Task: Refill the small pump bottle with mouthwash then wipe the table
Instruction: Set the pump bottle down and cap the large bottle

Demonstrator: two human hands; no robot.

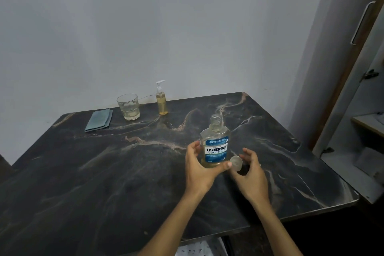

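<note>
From the head view, the left hand [200, 167] has its grip wrapped round the lower body of the mouthwash bottle [215, 147], thumb across the front near the base and fingers behind the left edge. The bottle stands upright on the dark marble worktop [104, 172], its neck open. The right hand [250, 174] sits just beside it, fingers loosely curled about the clear cap [236, 163]; whether the cap is pinched or already resting on the worktop, I cannot tell.

The step in hand looks like setting the cap aside before pouring. It would go best with the cap parked close by but out of the pouring path, and the left hand's hold unbroken so the open bottle cannot tip. The small pump bottle [161, 100] stands well apart at the back edge near the wall, its pump head on; that must come off and the bottle be brought nearer before any pouring. Its neck is narrow, so a slow, low pour would spare spills.

A glass [128, 107] and a folded cloth [99, 120] sit to the pump bottle's left.

The liquid level in the mouthwash bottle is hard to read behind the label. The right thumb is hidden behind the cap, and the worktop's near corners are cut off.
</note>
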